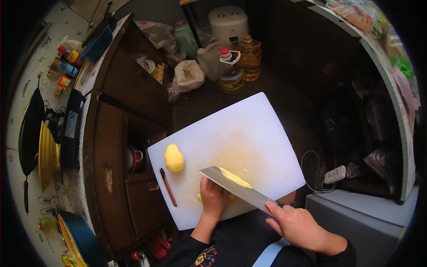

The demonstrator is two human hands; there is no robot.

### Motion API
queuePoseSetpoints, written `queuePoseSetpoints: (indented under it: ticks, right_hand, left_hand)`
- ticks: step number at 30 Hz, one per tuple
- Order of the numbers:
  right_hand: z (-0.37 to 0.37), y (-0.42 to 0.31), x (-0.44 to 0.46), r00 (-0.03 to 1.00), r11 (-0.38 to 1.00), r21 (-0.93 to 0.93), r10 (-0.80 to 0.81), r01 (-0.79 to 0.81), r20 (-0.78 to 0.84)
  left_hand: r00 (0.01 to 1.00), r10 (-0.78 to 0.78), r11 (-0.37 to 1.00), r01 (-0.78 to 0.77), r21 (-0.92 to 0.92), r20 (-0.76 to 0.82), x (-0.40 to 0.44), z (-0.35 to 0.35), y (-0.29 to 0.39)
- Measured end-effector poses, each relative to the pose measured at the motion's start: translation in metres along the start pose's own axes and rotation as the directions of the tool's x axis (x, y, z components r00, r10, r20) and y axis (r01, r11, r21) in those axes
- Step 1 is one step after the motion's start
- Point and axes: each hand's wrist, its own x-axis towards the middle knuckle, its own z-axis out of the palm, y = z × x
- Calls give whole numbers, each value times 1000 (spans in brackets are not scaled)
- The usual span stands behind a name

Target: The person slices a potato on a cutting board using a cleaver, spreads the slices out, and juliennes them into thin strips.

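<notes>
My right hand (299,226) is closed around the handle end of a kitchen knife (240,190) with a wide steel blade. The blade slants up to the left over a white cutting board (249,120). Curled fingers of my left hand (212,199) press on a cut potato, which shows only in part on either side of the hand; the knife is right against the fingertips. Along the far side of the blade lie thin potato slices (235,177). A whole peeled potato (174,159) rests at the board's left, near its handle slot.
Behind the board, cooking-oil jugs (231,73) and an open white bag (188,74) stand on the floor. A wooden cabinet (109,164) runs along the left. To the right are a power strip (335,175) and a grey surface (356,213).
</notes>
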Motion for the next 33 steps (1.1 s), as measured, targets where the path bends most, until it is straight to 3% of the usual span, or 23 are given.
queuePoseSetpoints:
  ticks: [9, 12, 21, 27, 30, 33]
  right_hand:
    - [-8, -8, 7, 995, 999, -27, 37, -35, 88]
    - [5, -4, 20, 998, 1000, -11, 29, -29, 58]
    - [23, -5, 59, 1000, 999, 40, -3, 4, -22]
    - [16, 0, 55, 994, 982, 158, 109, -107, -5]
    - [12, 4, 42, 995, 994, 102, 56, -48, -84]
    - [9, 6, 23, 979, 999, -19, 31, -36, -199]
  left_hand:
    - [1000, 20, 1000, -20, 9, 5, -3, 2, -6]
    - [995, 86, 996, -87, 19, 41, -2, 0, -9]
    - [995, 96, 995, -96, 26, 28, 3, -1, -6]
    - [995, 83, 996, -85, 40, 47, 9, -5, 0]
    - [994, 109, 994, -109, 10, 29, 10, -8, -4]
    - [990, -116, 983, 104, -152, -75, 8, -30, -11]
